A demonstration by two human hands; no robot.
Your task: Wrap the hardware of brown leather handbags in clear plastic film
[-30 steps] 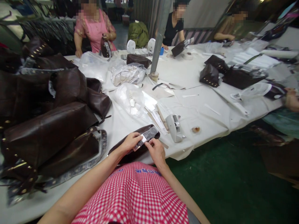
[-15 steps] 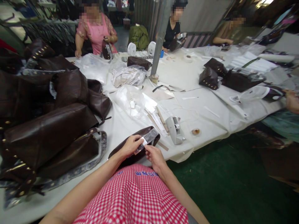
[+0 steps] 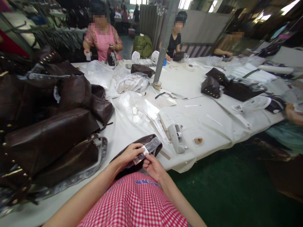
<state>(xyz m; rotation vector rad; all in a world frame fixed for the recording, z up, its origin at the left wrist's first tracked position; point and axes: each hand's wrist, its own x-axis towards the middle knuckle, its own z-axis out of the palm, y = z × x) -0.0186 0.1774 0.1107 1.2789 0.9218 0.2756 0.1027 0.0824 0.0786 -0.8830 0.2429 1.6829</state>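
A dark brown leather bag lies at the table's front edge, against my checked apron. A clear plastic wrap covers a strip on its upper side. My left hand grips this plastic-wrapped strip from the left, fingers curled over it. A small white slip lies on the plastic, beside my left fingertips. From the right, my right hand pinches the slip's lower edge between thumb and forefinger, its other fingers curled in.
A grey tape dispenser stands right of the bag, near paper strips. Brown bags are piled at left. A metal post rises mid-table. Co-workers sit or stand across the table; another person's hand is at right.
The view has tilted up a little. My right hand has shifted slightly left along the white slip; my left hand keeps its hold. Across the table, a co-worker's hand now shows a small white piece.
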